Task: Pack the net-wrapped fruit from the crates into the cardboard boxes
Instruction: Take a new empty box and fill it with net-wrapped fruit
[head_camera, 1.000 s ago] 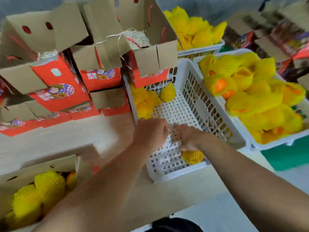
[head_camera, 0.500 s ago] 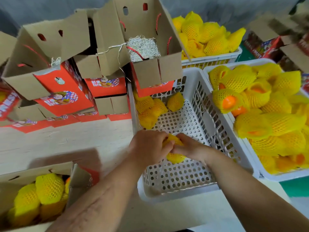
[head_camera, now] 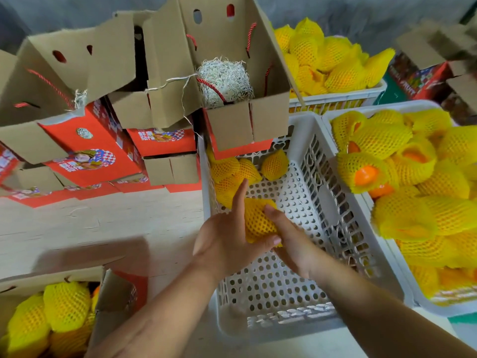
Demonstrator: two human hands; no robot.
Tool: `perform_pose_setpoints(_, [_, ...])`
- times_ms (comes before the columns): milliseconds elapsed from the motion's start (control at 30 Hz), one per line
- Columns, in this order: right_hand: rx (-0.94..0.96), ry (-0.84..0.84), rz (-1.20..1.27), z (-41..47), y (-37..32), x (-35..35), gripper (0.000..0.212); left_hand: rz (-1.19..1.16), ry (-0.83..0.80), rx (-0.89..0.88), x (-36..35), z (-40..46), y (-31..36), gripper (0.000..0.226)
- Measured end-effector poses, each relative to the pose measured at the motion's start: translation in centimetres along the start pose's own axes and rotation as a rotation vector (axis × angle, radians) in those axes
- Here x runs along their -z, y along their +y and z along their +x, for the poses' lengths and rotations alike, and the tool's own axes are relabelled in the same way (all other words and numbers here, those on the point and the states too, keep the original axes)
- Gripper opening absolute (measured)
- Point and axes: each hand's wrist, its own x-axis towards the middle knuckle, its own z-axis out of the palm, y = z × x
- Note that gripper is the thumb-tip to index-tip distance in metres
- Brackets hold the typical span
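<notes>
Both the left hand (head_camera: 227, 239) and right hand (head_camera: 291, 244) clasp one netted fruit (head_camera: 256, 220), its destination box (head_camera: 51, 285) lying down-left of the left hand.

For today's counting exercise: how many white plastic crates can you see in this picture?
3. A nearly empty crate sits under the hands, a full crate stands to its right, and a far crate is at the back. Others may be hidden out of frame.
</notes>
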Motion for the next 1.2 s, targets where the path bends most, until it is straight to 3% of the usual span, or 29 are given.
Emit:
perform_pose_setpoints(33, [-0.006, -0.008, -0.021, 0.3, 0.0, 0.1, 0.081, -0.046, 0.024, 0.023, 0.0, 0.1, -0.1, 0.121])
perform_pose_setpoints(100, [0.054, 0.016, -0.015, 1.5, -1.1, 0.5, 0.069, -0.076, 0.061, 0.038, -0.2, 0.1, -0.4, 0.126])
perform_pose_setpoints(167, [0.129, 0.276, -0.150, 4.5, -2.7, 1.8, 0.047, -0.015, 0.083, 0.011, -0.4, 0.0, -0.5, 0.133])
perform_pose_setpoints(200, [0.154, 0.434, -0.364, 6.3, -3.6, 2.8, 0.036, 0.024, 0.082, -0.002, -0.6, 0.0, -0.4, 0.136])
perform_pose_setpoints(267, [0.136, 0.508, -0.962, 10.0, -4.9, 5.0, 0.052, 0.091, 0.079, -0.022, -0.7, 0.1, -0.4, 0.142])
perform_pose_setpoints(333, [-0.006, 0.377, -1.420, 12.9, -5.2, 6.7, 0.079, 0.153, 0.100, -0.052, -0.8, 0.0, -0.6, 0.141])
perform_pose_setpoints(400, [-0.149, 0.359, -1.742, 14.7, -4.9, 7.5, 0.095, 0.172, 0.102, -0.067, -0.6, 0.0, -0.4, 0.138])
perform_pose_setpoints(500, [-0.201, 0.478, -1.935, 16.0, -5.0, 7.9, 0.091, 0.164, 0.095, -0.063, -0.4, -0.1, -0.3, 0.133])
perform_pose_setpoints(667, [-0.117, 0.468, -1.821, 15.1, -3.7, 9.9, 0.060, 0.177, 0.109, -0.051, -0.3, 0.0, -0.1, 0.126])
perform_pose_setpoints(767, [-0.249, 0.525, -1.719, 12.9, -2.8, 9.9, 0.089, 0.226, 0.156, -0.081, -0.4, 0.1, 0.0, 0.110])
perform_pose_setpoints(833, [-0.306, 0.531, -1.613, 11.2, -2.4, 9.2, 0.093, 0.217, 0.149, -0.092, -0.4, 0.2, 0.0, 0.099])
perform_pose_setpoints(1033, [-0.188, 0.559, -0.696, 4.4, -3.3, 4.0, 0.054, 0.024, 0.139, -0.068, 0.1, -0.1, -0.1, 0.085])
perform_pose_setpoints(1100, [-0.139, 0.593, -0.498, 1.7, -3.4, 1.6, 0.048, -0.111, 0.136, -0.040, 0.8, -0.4, 0.0, 0.076])
perform_pose_setpoints(1200, [0.081, 0.573, -0.150, -2.1, -2.9, -2.1, 0.048, -0.299, 0.101, -0.039, 1.8, -1.9, -0.1, 0.064])
